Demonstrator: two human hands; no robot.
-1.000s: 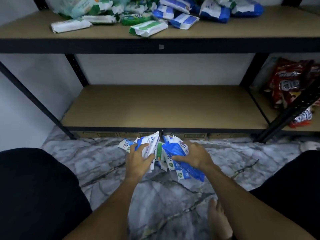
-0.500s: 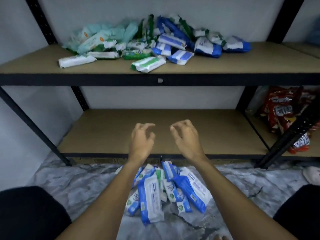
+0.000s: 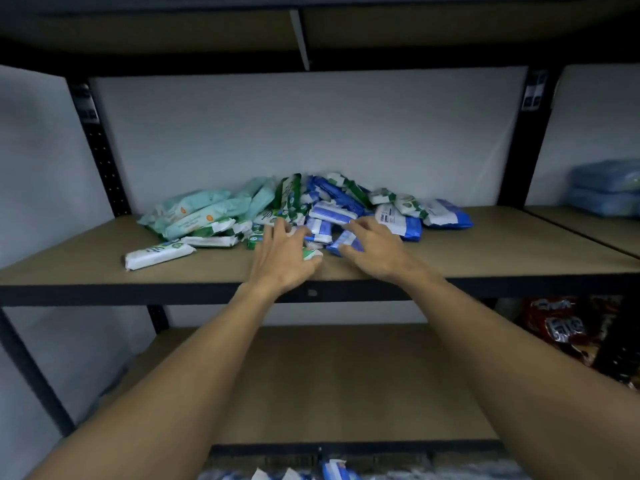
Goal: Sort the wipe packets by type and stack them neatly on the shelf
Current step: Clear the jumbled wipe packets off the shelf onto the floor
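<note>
Both hands have come up from over the floor packets to the mixed pile of wipe packets (image 3: 325, 209) on the shelf (image 3: 502, 247). Left hand (image 3: 284, 259) rests on the pile's front edge, fingers spread apart, thumb against a green-white packet (image 3: 311, 253). Right hand (image 3: 375, 252) is at the pile's front right, fingers spread on a blue packet (image 3: 346, 241); a white packet (image 3: 159, 255) lies alone left of the pile.

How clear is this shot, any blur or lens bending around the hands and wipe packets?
Head view: dim, bluish light, no glare; left hand and right hand motion-smeared over the wipe packets, print unreadable; wide lens splays the shelf posts outward toward the top.
</note>
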